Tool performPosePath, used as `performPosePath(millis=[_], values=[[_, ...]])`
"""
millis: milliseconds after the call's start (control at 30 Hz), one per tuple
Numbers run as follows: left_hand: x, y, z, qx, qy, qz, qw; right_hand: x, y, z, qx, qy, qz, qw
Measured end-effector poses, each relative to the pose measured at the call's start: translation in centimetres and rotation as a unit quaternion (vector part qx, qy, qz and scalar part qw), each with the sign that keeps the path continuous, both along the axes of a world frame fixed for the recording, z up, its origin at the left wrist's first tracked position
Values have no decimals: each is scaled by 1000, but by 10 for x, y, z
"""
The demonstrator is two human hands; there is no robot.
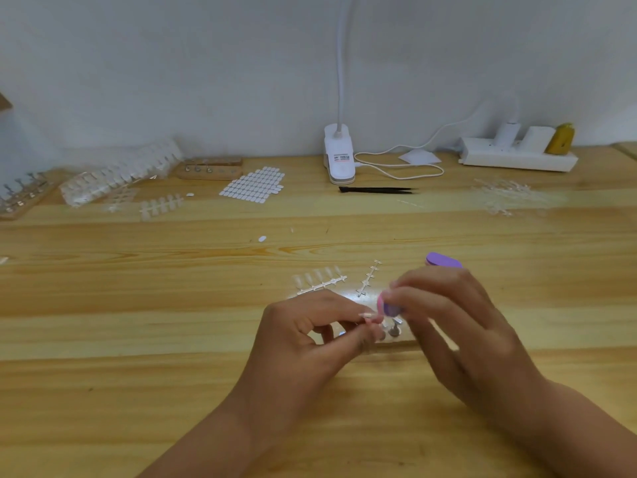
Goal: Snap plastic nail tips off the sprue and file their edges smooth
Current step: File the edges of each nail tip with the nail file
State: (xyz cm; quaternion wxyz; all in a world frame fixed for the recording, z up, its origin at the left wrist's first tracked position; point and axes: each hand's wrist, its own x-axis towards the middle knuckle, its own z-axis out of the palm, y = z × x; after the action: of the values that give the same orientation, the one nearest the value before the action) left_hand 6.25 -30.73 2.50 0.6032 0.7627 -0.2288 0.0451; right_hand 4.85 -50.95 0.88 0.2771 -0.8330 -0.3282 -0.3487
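Note:
My left hand (pixel 303 343) pinches a clear nail tip (pixel 368 315) between thumb and forefinger at the table's middle. My right hand (pixel 458 329) grips a purple and pink nail file (pixel 387 305); its far end (pixel 443 260) sticks out behind my fingers, and its near end meets the tip. Just beyond my left hand lies a sprue (pixel 322 279) that still carries several clear tips. A bare sprue strip (pixel 368 277) lies beside it. Small metal-topped stands (pixel 393 329) sit under my hands, partly hidden.
Wooden table (pixel 138 374). Back left: wooden holders (pixel 210 169), bags of tips (pixel 120 174), more sprues (pixel 160 205). A white sticker sheet (pixel 253 186), clip lamp (pixel 339 157), black tweezers (pixel 377 190), power strip (pixel 517 155) and a pile of empty sprues (pixel 506 200) line the back.

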Motion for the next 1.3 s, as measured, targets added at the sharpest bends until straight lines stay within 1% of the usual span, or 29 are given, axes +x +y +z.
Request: performPosePath(millis=[100,167,267,367,467,533,633,700,767,833,933,1000,1100,1200,1300], values=[[0,1,0,-7,3,18,1000,1,-3,3,39,3,-31,999],[-1,1,1,-5,5,27,1000,-4,4,3,48,-3,-15,999],[-3,0,3,11,-14,27,999,-9,12,1,21,-8,25,999],[-4,-1,5,10,-9,34,999,-5,6,3,-6,-10,0,1000],[-4,-2,7,3,2,44,999,-4,5,4,7,-15,-33,999],[-5,-2,7,1,-1,45,999,-8,11,3,18,-19,-5,1000],[-5,-1,7,-1,-6,42,999,-10,13,2,-2,-20,18,1000],[-4,-1,8,-1,-5,45,999,-5,5,3,-3,-18,-10,1000],[-4,-2,7,-1,-1,53,999,-3,2,3,17,-15,-34,999],[-5,-3,7,2,-2,53,999,-5,7,3,35,-15,-14,999],[-5,-2,7,11,-16,54,998,-10,15,-2,18,-18,31,999],[-4,-1,6,13,-18,55,998,-6,10,-1,6,-11,23,1000],[-4,-1,7,13,-9,57,998,-3,5,2,20,-8,-9,1000],[-5,-3,7,12,-14,54,998,-8,12,2,31,-15,18,999],[-5,-2,7,12,-14,54,998,-8,11,1,4,-13,25,1000]])
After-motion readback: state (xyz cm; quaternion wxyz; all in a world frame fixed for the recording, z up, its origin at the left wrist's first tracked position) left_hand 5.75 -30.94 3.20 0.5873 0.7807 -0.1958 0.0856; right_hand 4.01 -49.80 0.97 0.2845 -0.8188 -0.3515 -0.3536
